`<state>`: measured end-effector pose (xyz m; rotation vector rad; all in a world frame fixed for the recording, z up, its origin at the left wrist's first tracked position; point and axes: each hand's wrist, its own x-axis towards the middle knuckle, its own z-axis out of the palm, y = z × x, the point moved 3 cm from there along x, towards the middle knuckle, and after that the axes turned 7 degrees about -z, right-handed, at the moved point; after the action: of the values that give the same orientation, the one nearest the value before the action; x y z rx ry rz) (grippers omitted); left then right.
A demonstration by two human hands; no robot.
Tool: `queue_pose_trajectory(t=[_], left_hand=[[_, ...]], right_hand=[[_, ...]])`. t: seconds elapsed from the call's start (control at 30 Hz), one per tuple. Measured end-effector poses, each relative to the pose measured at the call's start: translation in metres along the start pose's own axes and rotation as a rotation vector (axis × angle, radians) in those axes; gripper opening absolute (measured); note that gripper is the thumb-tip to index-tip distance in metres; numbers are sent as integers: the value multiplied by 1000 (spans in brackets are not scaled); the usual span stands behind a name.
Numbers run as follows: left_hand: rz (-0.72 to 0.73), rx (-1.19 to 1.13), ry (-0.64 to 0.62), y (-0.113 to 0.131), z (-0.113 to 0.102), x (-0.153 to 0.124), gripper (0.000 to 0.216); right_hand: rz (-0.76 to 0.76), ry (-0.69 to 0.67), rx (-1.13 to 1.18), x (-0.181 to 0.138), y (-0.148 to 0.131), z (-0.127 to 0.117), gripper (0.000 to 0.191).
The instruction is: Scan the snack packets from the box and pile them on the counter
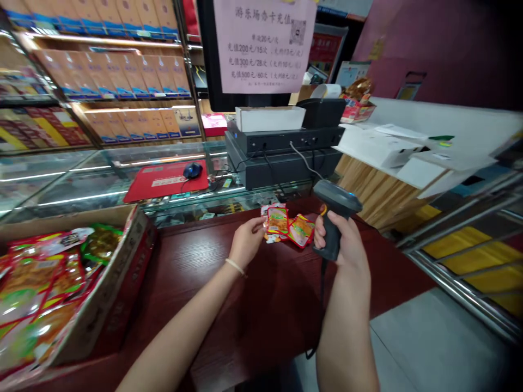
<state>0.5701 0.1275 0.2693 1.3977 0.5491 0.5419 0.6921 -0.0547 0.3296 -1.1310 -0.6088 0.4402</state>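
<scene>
The pink paper sheet [263,66] on the screen [210,60] is headed 游乐场办卡充值, with a QR code [297,32] at its upper right. Below stand 单次20元/次, then 充值200元/15次 (大约13元/次), 充值300元/28次 (大约10元/次) and 充值500元/60次 (大约8元/次). A smaller bottom line is too blurred to read, as are the white lettering on the red mouse mat [145,177] and the print on the snack packets [278,220] and the cardboard box's [133,256] side
</scene>
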Motion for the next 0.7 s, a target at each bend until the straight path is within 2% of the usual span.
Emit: queue_pose_trajectory(t=[0.03, 0.13, 0.23, 0.33, 0.43, 0.53, 0.63, 0.7], left_hand=[[26, 57, -20, 16, -11, -22, 23], [145, 150, 91, 62, -60, -91, 21], [239, 288, 306, 93, -125, -146, 19], [255, 447, 564, 108, -201, -182, 20], [225, 786, 716, 118, -271, -201, 21], [92, 1107, 823, 124, -330, -206, 24], [-34, 1255, 828, 124, -375, -200, 27], [-150, 1332, 791, 118, -395, -193, 32]], right_hand=[[8, -18, 4, -1, 0, 4, 24], [49, -85, 28, -3, 1, 22, 20], [74, -157, 73, -7, 8, 48, 16], [125, -227, 51, -14, 19, 82, 16], [199, -330, 38, -26, 35, 114, 16], [280, -393, 67, -37, 54, 138, 13], [353, -451, 73, -44, 74, 154, 11], [378, -491, 55, -48, 84, 160, 12]])
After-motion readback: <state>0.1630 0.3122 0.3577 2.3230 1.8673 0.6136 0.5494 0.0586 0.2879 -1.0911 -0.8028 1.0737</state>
